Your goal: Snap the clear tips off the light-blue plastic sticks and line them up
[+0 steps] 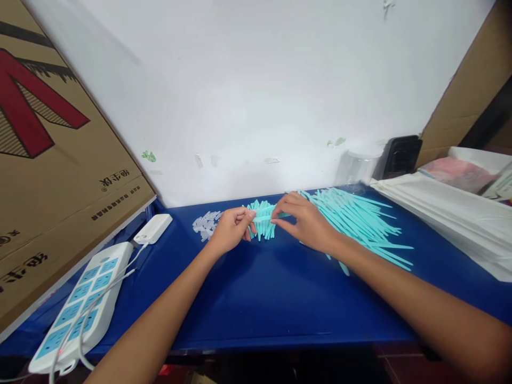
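Note:
Between my two hands, a slim turquoise stick [263,218] is held level above the table. My left hand [233,230] is closed, pinching its left end between thumb and fingers. The other end is pinched by my right hand [304,220], with the thumb below and the fingers above. Behind and under the stick lies a small heap of turquoise sticks [264,233]. To the left of it, partly behind my left hand, sits a little pile of clear, short pieces [206,224]. A large heap of long turquoise sticks [356,218] spreads out beyond my right hand.
The blue table [256,304] meets a white wall [256,96]. On the left are a power strip [84,304] with cables, a white adapter [153,229] and a cardboard box [60,160]. At right stand a clear jar [362,166], a black object [401,154] and white sheets [452,218].

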`<state>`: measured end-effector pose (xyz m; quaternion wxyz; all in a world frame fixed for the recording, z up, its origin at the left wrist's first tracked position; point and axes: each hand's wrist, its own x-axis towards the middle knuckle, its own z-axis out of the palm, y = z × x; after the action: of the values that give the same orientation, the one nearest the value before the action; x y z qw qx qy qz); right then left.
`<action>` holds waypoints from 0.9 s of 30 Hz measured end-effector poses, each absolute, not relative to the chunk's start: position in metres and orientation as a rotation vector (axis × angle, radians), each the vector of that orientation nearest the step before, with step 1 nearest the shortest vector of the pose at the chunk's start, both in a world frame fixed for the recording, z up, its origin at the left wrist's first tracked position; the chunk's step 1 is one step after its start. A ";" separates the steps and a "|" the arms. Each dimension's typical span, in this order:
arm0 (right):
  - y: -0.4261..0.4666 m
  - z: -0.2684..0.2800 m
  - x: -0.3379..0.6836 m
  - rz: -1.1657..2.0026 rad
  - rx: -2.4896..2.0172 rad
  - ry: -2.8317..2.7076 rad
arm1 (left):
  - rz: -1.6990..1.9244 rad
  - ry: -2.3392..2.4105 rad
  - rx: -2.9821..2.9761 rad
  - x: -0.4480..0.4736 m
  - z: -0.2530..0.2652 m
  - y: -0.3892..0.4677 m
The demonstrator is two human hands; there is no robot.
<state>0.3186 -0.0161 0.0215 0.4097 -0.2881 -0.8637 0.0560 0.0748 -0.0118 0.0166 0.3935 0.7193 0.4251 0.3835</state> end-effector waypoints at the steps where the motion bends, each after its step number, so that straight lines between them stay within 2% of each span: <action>1: -0.016 0.023 0.319 0.092 -0.754 -2.174 | 0.989 1.088 1.856 0.075 0.016 -0.012; 6: -0.014 0.027 0.324 -0.033 -0.909 -2.190 | 0.972 1.128 2.059 0.075 0.018 -0.016; 16: -0.013 0.033 0.327 0.519 -0.945 -2.522 | 0.841 1.209 2.345 0.073 0.023 -0.020; 27: -0.013 0.040 0.329 0.651 -0.910 -2.474 | 0.815 1.235 2.558 0.073 0.030 -0.020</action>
<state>0.3288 -0.0134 0.0396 0.2118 -0.3275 -0.8905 0.2343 0.0729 -0.0196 0.0297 0.0931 0.8619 0.4162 0.2744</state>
